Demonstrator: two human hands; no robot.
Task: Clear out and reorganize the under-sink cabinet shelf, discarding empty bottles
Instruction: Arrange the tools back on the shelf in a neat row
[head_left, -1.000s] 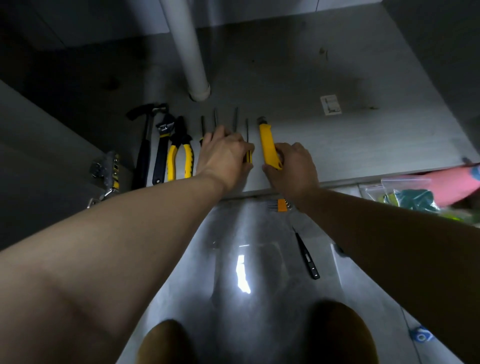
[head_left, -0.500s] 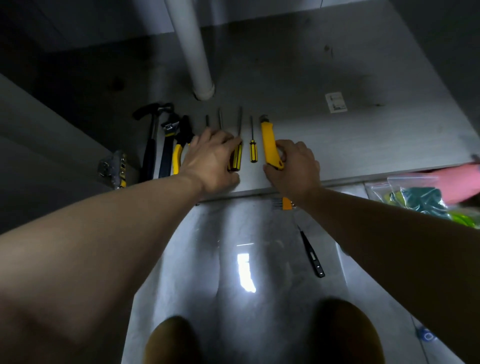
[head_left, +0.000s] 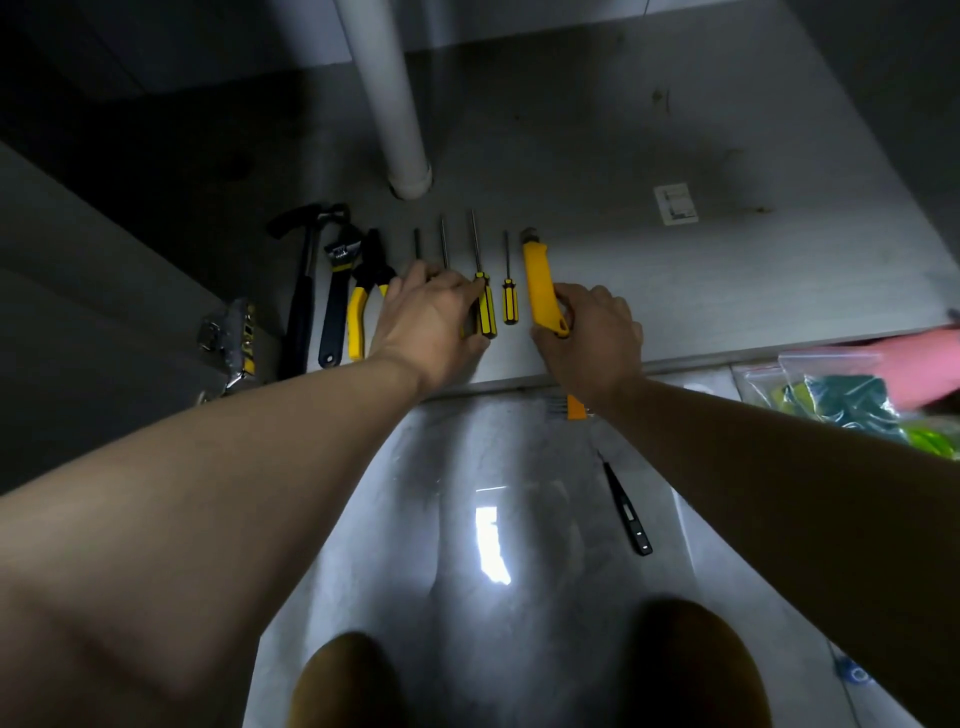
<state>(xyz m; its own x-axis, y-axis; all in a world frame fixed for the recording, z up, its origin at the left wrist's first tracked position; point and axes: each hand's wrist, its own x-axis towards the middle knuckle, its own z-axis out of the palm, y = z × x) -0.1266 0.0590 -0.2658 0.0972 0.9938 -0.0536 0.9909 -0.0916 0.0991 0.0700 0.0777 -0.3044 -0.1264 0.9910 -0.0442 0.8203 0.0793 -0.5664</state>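
Note:
On the grey cabinet shelf (head_left: 701, 306) tools lie in a row. My left hand (head_left: 428, 325) rests over the handles of two screwdrivers, whose shafts (head_left: 443, 244) stick out beyond it. Its fingertips touch the handle of a third, a yellow-and-black screwdriver (head_left: 485, 312). A smaller screwdriver (head_left: 509, 306) lies free just to the right. My right hand (head_left: 589, 338) pinches the near end of a yellow utility knife (head_left: 540, 280), which lies flat on the shelf. No bottles are in view.
Left of my hands lie yellow-handled pliers (head_left: 358, 306), a wrench (head_left: 337, 296) and a hammer (head_left: 301, 291). A white drain pipe (head_left: 408, 130) stands behind them. On the floor are a black pen-like tool (head_left: 626, 512), an orange-handled tool (head_left: 574, 406) and plastic bags (head_left: 841, 400).
My left hand has slid left off the right-hand screwdrivers, uncovering the small one and the handle of the third. My right hand stays on the utility knife.

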